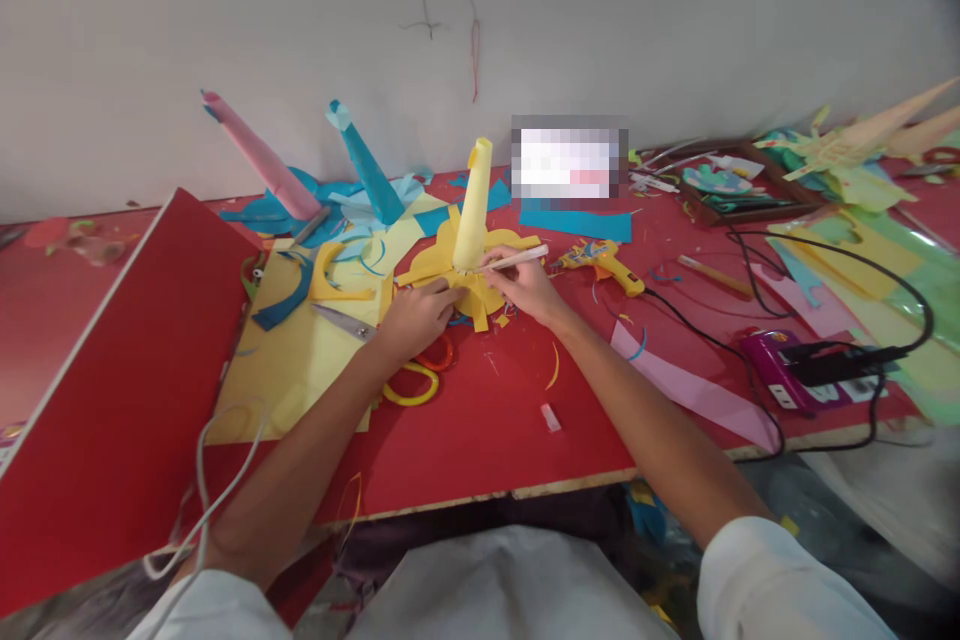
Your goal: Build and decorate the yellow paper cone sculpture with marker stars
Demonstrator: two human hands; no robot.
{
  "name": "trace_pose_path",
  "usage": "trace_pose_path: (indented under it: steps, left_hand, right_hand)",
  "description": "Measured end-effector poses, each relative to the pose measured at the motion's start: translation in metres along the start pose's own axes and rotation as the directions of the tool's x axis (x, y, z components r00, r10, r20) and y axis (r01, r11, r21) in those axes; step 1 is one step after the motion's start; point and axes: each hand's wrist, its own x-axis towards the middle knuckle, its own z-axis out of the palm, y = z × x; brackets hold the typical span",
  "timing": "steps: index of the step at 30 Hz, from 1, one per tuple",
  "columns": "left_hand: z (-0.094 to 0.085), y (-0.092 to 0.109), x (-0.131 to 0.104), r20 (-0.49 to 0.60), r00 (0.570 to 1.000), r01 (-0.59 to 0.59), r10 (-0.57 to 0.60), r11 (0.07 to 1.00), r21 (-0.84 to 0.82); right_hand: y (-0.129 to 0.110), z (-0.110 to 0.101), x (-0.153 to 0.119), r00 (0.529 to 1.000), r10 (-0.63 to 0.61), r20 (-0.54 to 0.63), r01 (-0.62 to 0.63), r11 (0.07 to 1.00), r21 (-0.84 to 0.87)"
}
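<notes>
A pale yellow paper cone (pixel 472 205) stands upright on a yellow paper cutout (pixel 474 305) with petal-like strips. My left hand (pixel 416 320) grips the cutout's left front edge, fingers bent and pressed to the paper. Between the fingers of my right hand (pixel 529 290) is a pencil (pixel 517 258), its tip close to the cone's base. Scissors with yellow and orange handles (pixel 411 386) lie under my left wrist, blades pointing left. A yellow glue gun (pixel 604 263) rests to the right of my right hand.
A pink cone (pixel 262 155) and a blue cone (pixel 367 170) stand at the back left. A red board (pixel 127 350) leans at the left. A purple power strip (pixel 787 370) with black cables, a pink paper strip (pixel 690 385) and a wooden tray (pixel 750 205) are on the right.
</notes>
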Motion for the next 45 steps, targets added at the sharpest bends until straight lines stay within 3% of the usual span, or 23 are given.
trace_pose_path:
  steps: [14,20,37,45]
  left_hand:
    - [-0.0006,0.001,0.0005,-0.006,1.0,0.011,-0.011,1.0,-0.008]
    - [-0.0008,0.0007,0.0001,-0.006,1.0,-0.002,0.002,1.0,-0.017]
    - [-0.0034,0.0032,-0.0005,0.01,1.0,0.01,-0.01,1.0,-0.001]
    - [0.0003,0.0,0.0006,-0.006,1.0,0.002,-0.002,1.0,0.001]
  right_hand:
    - [-0.001,0.0049,-0.0005,1.0,-0.024,0.015,0.027,0.977,-0.212]
    - [-0.0092,0.0042,-0.0023,0.997,0.015,0.071,0.0,0.976,-0.216]
    - [-0.0106,0.0052,-0.0021,1.0,-0.025,-0.009,0.022,0.956,-0.293]
    - [-0.0061,0.0038,-0.0016,0.997,-0.036,0.063,0.049,0.974,-0.22]
